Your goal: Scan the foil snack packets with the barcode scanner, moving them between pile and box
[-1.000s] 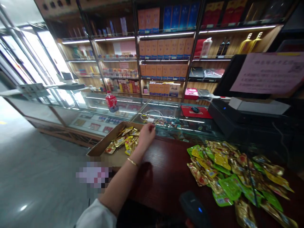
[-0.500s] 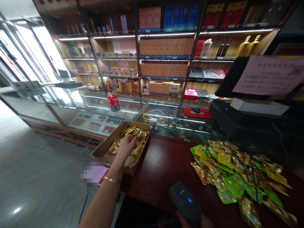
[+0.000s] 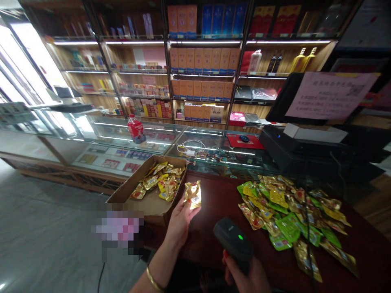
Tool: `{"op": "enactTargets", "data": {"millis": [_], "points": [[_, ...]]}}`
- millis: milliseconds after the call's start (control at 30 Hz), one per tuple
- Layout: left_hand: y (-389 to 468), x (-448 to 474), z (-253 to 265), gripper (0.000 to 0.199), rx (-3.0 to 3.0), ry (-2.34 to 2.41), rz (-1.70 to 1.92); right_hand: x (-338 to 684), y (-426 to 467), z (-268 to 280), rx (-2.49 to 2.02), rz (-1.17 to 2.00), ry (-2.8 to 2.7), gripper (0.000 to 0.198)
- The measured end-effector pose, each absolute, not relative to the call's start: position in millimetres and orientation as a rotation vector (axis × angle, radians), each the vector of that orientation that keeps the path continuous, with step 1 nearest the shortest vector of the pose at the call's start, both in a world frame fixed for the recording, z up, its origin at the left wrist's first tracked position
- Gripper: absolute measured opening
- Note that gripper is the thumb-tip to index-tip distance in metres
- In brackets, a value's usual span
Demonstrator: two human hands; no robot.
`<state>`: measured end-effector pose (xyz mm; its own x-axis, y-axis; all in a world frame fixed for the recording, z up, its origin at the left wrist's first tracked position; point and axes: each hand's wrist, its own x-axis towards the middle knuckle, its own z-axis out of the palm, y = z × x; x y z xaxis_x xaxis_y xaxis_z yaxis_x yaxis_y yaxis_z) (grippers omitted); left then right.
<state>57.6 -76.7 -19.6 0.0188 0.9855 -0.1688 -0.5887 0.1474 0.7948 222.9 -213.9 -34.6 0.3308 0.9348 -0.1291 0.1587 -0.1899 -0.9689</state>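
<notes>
My left hand [image 3: 181, 215] pinches a gold snack packet [image 3: 193, 193] and holds it up above the dark red counter, just right of the cardboard box. In my right hand [image 3: 241, 270] is a black barcode scanner [image 3: 230, 238] with a green light lit, its head turned toward the packet. The open cardboard box [image 3: 146, 206] holds several gold and yellow packets [image 3: 166, 183] at its far end, and bare cardboard shows at its near end. A loose heap of gold and green packets [image 3: 284, 207] lies on the counter to the right of the scanner.
Behind the counter [image 3: 210, 183] runs a glass display case with a red-labelled bottle [image 3: 136, 129] and a white cable [image 3: 192, 147] on top. A monitor with a pink paper sheet [image 3: 331, 95] stands at the right. A red mat [image 3: 233, 141] bears a mouse [image 3: 244, 138]. Shelves of boxes rise beyond.
My left hand has come out of the cardboard box with a gold packet and moved right, toward the scanner. The scanner's light has turned from blue to green. The view has shifted a little.
</notes>
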Motion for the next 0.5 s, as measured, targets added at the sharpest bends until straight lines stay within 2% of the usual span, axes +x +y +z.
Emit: {"op": "enactTargets", "data": {"millis": [267,400,500], "points": [[-79.2,74.1,-40.7,0.042,0.649,0.952,1.176,225.6,-216.5,-41.2,-1.631,0.859,-0.929,0.065],[-86.8,123.9,-59.0,0.045,0.879,0.835,0.873,241.8,-234.6,-62.2,-1.667,0.783,-0.771,0.07],[-87.4,175.2,-66.5,0.039,1.125,0.728,0.764,260.4,-253.2,-74.1,-1.682,0.73,-0.664,0.072]]}}
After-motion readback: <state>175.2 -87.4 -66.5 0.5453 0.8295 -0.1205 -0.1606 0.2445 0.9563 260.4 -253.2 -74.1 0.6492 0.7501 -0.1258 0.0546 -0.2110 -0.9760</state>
